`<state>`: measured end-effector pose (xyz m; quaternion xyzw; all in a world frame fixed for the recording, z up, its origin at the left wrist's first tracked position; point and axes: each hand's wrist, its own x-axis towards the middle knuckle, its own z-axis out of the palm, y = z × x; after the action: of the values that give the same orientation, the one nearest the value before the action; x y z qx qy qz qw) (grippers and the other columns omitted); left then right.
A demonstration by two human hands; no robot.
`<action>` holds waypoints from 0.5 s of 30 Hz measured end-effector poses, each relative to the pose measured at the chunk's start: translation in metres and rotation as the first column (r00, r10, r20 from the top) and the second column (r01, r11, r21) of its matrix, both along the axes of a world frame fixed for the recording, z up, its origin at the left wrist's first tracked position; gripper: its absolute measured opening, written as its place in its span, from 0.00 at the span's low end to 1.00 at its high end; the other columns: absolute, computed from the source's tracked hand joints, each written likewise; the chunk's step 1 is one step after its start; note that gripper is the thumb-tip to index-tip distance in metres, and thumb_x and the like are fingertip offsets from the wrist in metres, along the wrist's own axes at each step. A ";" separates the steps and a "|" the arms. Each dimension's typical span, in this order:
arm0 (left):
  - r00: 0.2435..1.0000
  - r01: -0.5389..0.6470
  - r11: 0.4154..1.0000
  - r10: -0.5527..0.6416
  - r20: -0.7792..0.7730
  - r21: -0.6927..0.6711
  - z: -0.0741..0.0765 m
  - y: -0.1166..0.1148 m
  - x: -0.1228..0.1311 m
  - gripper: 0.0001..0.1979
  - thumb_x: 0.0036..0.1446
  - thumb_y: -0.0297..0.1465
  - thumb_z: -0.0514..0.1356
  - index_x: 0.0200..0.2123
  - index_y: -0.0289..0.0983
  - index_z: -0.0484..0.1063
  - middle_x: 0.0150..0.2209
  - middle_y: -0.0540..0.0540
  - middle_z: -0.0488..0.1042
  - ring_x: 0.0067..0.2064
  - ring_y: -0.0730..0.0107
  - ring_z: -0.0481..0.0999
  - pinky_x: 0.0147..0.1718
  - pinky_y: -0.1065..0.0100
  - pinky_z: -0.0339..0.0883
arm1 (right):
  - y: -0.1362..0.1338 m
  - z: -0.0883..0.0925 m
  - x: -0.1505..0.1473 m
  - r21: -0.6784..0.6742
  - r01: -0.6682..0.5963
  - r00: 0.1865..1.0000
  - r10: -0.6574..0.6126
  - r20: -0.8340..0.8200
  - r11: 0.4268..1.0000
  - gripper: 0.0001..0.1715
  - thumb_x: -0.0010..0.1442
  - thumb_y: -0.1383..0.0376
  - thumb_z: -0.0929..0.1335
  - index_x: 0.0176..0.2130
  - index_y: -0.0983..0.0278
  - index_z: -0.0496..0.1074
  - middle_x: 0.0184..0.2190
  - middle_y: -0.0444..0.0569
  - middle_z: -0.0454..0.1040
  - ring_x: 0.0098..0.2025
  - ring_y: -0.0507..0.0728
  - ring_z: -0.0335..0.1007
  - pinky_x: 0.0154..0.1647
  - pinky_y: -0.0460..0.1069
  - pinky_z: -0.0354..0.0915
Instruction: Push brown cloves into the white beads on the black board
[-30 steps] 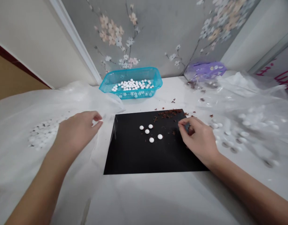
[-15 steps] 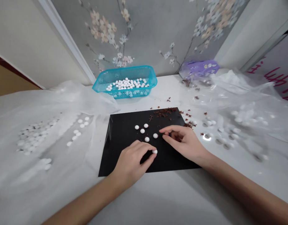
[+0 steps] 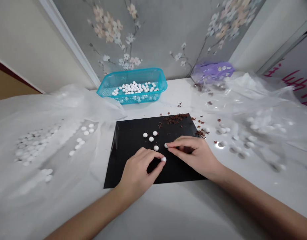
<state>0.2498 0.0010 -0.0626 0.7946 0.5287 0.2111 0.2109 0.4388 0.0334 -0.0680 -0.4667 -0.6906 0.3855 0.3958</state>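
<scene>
A small white ball [image 3: 163, 159] is pinched between the thumb and forefinger of my left hand [image 3: 140, 170], above the near half of a black mat [image 3: 128, 166]. My right hand [image 3: 195, 155] closes its thumb and forefinger on another white ball [image 3: 165, 145], just behind the first. Several loose white balls [image 3: 151, 139] lie on the mat beyond my left hand. Tiny brown star-shaped pieces [image 3: 174, 119] are scattered along the mat's far right edge. Whatever the curled fingers of my right hand cover is hidden.
A blue plastic basket [image 3: 111, 100] of white balls stands against the flowered wall. Clear plastic sheeting [image 3: 68, 96] with more white balls spreads at left. On the right lie a crumpled clear bag [image 3: 243, 100], loose balls [image 3: 222, 130] and a purple package [image 3: 213, 71].
My right hand has moved left and its fingertips have closed on a white ball lying on the mat. My left hand keeps its ball and has shifted only slightly.
</scene>
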 end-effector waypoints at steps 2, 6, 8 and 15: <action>1.000 -0.027 0.999 0.027 -0.002 -0.020 0.000 0.000 0.000 0.05 0.57 0.33 0.56 0.36 0.43 0.71 0.33 0.52 0.74 0.34 0.71 0.70 0.32 0.69 0.65 | -0.001 0.000 -0.001 -0.006 0.015 1.000 -0.015 -0.005 1.000 0.07 0.53 0.67 0.68 0.32 0.62 0.77 0.27 0.46 0.74 0.22 0.48 0.64 0.19 0.43 0.60; 0.999 -0.041 0.999 0.042 0.004 -0.034 0.000 0.001 0.000 0.04 0.56 0.32 0.56 0.35 0.43 0.71 0.32 0.53 0.73 0.34 0.72 0.70 0.32 0.69 0.65 | -0.005 0.001 -0.003 0.024 0.028 0.999 -0.027 -0.038 0.999 0.09 0.56 0.66 0.66 0.35 0.62 0.77 0.30 0.49 0.74 0.26 0.50 0.68 0.21 0.44 0.64; 0.999 -0.043 0.998 0.044 0.008 -0.034 0.000 0.001 0.000 0.04 0.56 0.32 0.57 0.35 0.43 0.71 0.32 0.53 0.73 0.33 0.72 0.70 0.31 0.69 0.65 | -0.006 0.001 -0.003 0.037 -0.009 0.999 0.010 -0.038 0.999 0.11 0.58 0.66 0.64 0.36 0.62 0.76 0.31 0.49 0.73 0.27 0.51 0.69 0.22 0.45 0.65; 0.999 -0.048 0.998 0.048 0.018 -0.028 0.000 0.001 0.001 0.04 0.56 0.33 0.57 0.35 0.42 0.70 0.32 0.53 0.73 0.33 0.72 0.69 0.31 0.69 0.65 | -0.007 -0.003 -0.002 0.109 -0.087 0.992 0.076 0.102 0.990 0.08 0.59 0.67 0.64 0.33 0.63 0.73 0.29 0.47 0.71 0.26 0.49 0.66 0.24 0.44 0.64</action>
<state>0.2506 0.0023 -0.0628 0.7767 0.5484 0.2164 0.2216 0.4367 0.0268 -0.0714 -0.4333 -0.7481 0.3385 0.3715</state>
